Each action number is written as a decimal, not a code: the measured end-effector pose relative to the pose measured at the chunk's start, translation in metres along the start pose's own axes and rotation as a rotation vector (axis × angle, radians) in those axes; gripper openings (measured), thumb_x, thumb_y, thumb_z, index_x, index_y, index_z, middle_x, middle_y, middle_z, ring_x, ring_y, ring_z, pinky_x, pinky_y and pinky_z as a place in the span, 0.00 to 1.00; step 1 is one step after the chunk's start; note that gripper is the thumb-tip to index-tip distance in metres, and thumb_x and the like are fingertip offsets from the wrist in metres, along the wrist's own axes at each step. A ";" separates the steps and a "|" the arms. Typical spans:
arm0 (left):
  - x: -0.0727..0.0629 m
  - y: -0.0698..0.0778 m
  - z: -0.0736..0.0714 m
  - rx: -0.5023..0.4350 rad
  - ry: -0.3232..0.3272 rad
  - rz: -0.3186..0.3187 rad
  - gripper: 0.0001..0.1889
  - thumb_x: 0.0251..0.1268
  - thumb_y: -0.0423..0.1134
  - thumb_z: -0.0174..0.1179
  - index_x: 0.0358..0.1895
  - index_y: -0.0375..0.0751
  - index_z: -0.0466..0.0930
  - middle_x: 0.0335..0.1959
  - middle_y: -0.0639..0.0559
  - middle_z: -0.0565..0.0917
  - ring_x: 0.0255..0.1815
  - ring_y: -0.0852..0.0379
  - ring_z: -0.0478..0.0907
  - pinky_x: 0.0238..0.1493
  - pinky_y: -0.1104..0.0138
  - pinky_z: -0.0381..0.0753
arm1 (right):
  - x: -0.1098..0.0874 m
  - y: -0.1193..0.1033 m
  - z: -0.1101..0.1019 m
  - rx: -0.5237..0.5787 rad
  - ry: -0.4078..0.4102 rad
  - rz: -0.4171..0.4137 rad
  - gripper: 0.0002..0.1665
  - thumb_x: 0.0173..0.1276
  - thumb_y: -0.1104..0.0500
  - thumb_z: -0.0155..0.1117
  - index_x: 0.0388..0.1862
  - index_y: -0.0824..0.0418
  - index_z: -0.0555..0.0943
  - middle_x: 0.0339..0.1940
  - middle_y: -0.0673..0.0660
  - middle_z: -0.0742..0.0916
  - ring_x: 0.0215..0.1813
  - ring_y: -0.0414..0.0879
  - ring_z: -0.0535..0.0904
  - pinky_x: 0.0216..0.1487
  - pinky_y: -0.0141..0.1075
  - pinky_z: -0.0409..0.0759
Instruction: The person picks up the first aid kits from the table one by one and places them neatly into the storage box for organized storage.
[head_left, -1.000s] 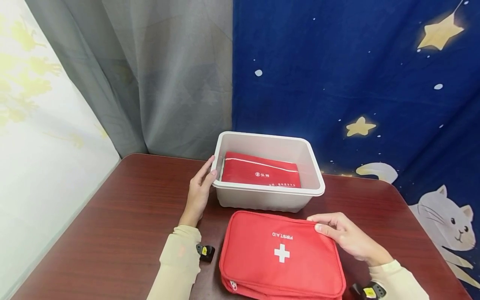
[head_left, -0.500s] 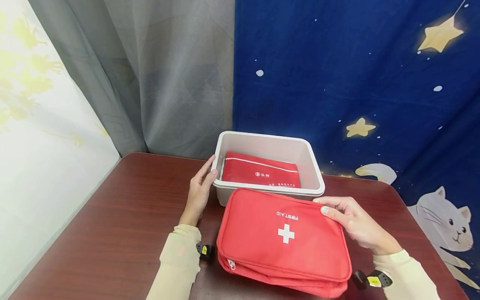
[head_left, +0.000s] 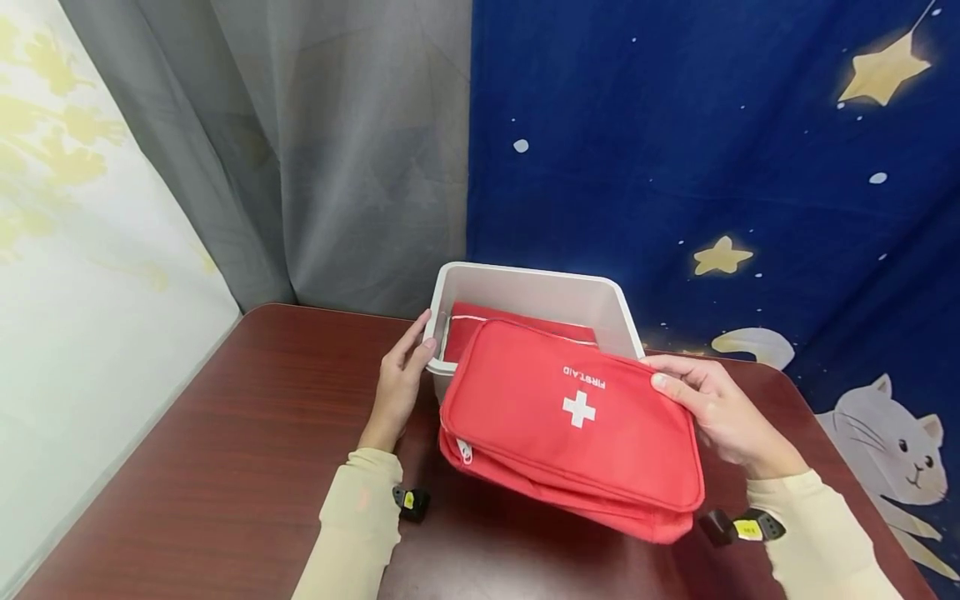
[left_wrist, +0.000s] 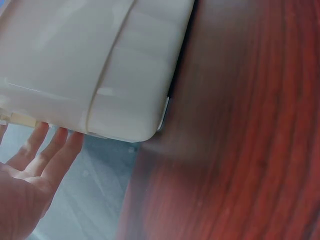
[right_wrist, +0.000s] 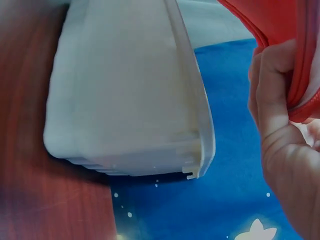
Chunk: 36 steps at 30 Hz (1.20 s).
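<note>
A red first aid bag with a white cross hangs tilted above the table and over the near rim of a white plastic bin. My right hand pinches its upper right corner, thumb on top and fingers beneath; the right wrist view shows those curled fingers at the bag's edge. My left hand rests against the bin's left side, fingers nearly straight, and in the left wrist view its fingertips touch the bin wall. Inside the bin lies a flat red pouch, partly hidden by the bag.
The bin stands on a dark reddish wooden table near its back edge. Behind it hang a grey curtain and a blue curtain with stars and a cat. A white wall borders the left side.
My right hand has lifted the first aid bag up from the table and forward, so it now overlaps the bin's front rim. The left hand and the bin have stayed put.
</note>
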<state>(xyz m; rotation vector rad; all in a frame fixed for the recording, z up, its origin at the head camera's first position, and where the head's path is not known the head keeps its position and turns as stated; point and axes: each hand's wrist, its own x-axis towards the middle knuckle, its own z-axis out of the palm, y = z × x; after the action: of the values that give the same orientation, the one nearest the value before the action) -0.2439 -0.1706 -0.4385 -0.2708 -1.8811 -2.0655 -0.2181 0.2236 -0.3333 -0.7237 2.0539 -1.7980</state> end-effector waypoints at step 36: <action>-0.002 0.003 0.002 -0.006 0.015 -0.028 0.24 0.75 0.39 0.55 0.73 0.53 0.70 0.68 0.47 0.74 0.66 0.55 0.70 0.63 0.72 0.70 | 0.100 -0.020 -0.003 0.000 0.311 0.245 0.25 0.81 0.64 0.43 0.71 0.76 0.64 0.35 0.48 0.86 0.35 0.38 0.86 0.39 0.33 0.84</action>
<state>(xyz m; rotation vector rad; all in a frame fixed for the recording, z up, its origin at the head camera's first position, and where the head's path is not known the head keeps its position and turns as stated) -0.2412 -0.1689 -0.4366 -0.2319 -1.8810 -2.0853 -0.2980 0.1681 -0.3041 -0.1856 2.2185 -1.8579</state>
